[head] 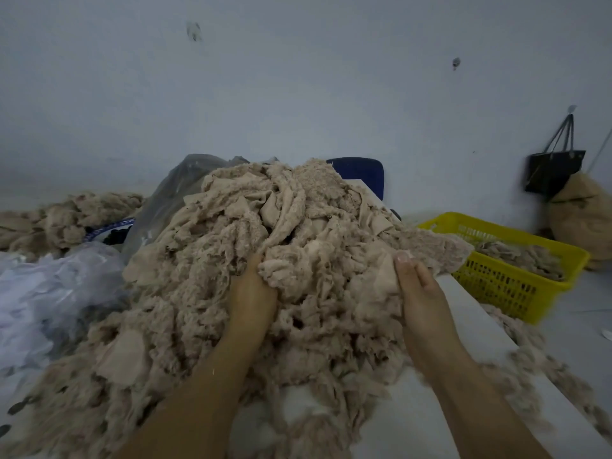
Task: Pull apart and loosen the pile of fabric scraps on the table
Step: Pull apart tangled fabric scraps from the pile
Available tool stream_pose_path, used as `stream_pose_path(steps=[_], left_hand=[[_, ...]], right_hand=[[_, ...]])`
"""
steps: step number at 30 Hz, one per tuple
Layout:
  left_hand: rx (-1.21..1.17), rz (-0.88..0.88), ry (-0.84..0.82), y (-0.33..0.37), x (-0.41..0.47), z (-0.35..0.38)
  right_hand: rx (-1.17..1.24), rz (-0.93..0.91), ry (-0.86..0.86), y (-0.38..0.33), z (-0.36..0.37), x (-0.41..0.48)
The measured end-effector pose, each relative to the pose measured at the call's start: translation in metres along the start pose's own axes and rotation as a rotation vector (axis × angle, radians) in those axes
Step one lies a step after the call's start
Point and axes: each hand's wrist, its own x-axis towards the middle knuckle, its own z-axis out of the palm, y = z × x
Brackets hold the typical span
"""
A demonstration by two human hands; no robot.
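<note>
1. Nearest, the worktop (477,329) shows bare white at the front and right foot of the pile of fabric scraps (298,226). Thin stray pieces trail along it there.
2. The left hand (251,286) goes into the pile at its front middle. Its fingers are sunk out of sight among the scraps, so I cannot tell whether they clutch a clump.
3. The right hand (417,289) is at the pile's right flank. Its thumb lies on top of a flap of scrap and its fingers go beneath, pinching it.
4. The pile stands heaped on the worktop, rising high behind both hands.
   - The stuff looks soft, limp and light, neither slippery nor fragile.
   - Its frayed, lacy edges likely snag on one another and mat together.
   - I would take hold of loose flaps and small clumps on the outer flanks and draw them outward while the other hand steadies the mass.
   - A deep grab would probably drag the whole heap along.
5. Right of the pile, a yellow basket (516,279) holds a few scraps. Left of the pile lie plastic bags (49,293).
6. Behind the pile stands a blue chair (361,173). Far to the pile's right, a black bag (553,170) hangs on the wall.
</note>
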Motion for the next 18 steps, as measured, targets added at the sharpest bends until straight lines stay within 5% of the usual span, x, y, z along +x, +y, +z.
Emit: stream_pose_path(steps=[5,9,14,18], left_hand=[[0.065,0.281,-0.172,0.006,-0.013,0.008],[0.124,0.295,-0.320,0.004,-0.014,0.010],[0.133,0.256,-0.349,0.002,-0.016,0.011],[0.122,0.264,-0.383,0.000,-0.017,0.010]], right_hand=[[-0.066,-0.020,0.029,-0.003,0.001,0.001],[-0.505,-0.131,0.253,0.007,-0.020,0.017],[-0.991,0.222,-0.151,0.043,-0.034,0.014],[-1.061,0.162,-0.051,0.041,-0.044,0.014]])
